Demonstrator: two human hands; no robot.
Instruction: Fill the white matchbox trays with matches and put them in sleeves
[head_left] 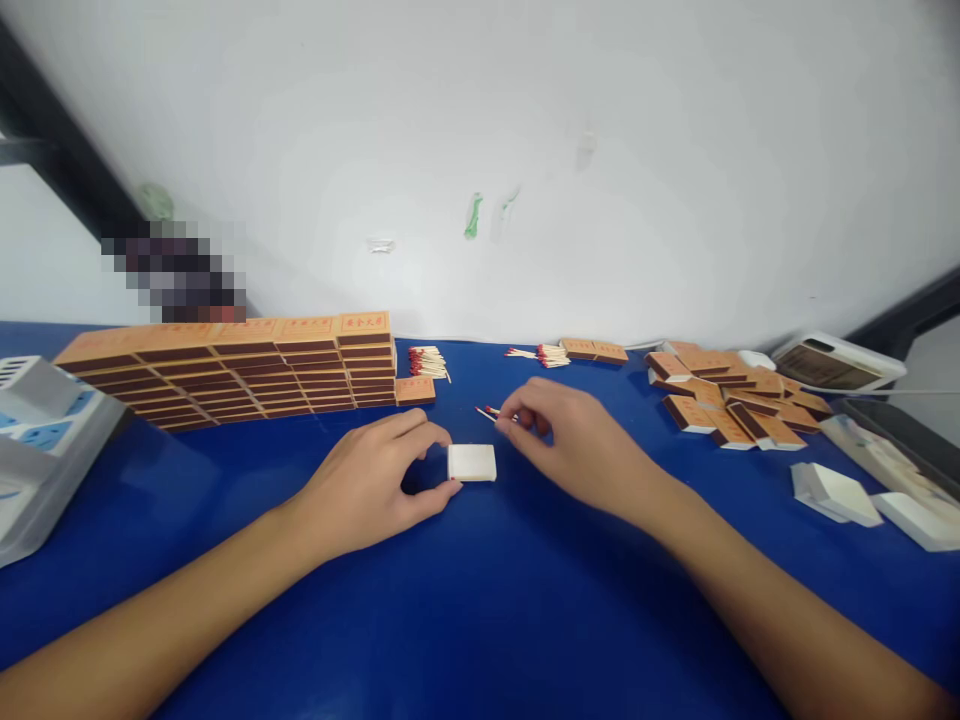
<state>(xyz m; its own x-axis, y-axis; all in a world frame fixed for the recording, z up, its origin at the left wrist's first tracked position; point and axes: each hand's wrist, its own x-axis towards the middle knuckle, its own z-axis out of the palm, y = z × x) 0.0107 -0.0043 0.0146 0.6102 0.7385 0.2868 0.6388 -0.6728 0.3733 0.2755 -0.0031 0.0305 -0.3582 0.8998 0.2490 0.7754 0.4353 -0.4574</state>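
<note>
A small white matchbox tray [472, 463] lies flat on the blue table in front of me. My left hand [386, 470] grips its left end, thumb at the near corner and index finger at the far one. Just beyond the tray's right side, my right hand [551, 425] pinches red-tipped matches [487, 412] between thumb and fingertips; their exact number is partly hidden. Behind, a pile of matches [427, 362] lies beside the stacked boxes, and another match pile [553, 355] sits farther right.
A long stack of brown matchboxes [240, 375] stands on the left, with a single matchbox [415, 391] at its end. Loose matchboxes [731, 390] are heaped on the right near white trays [836, 493]. A power strip [52, 450] occupies the left edge; a wall [525, 150] rises behind.
</note>
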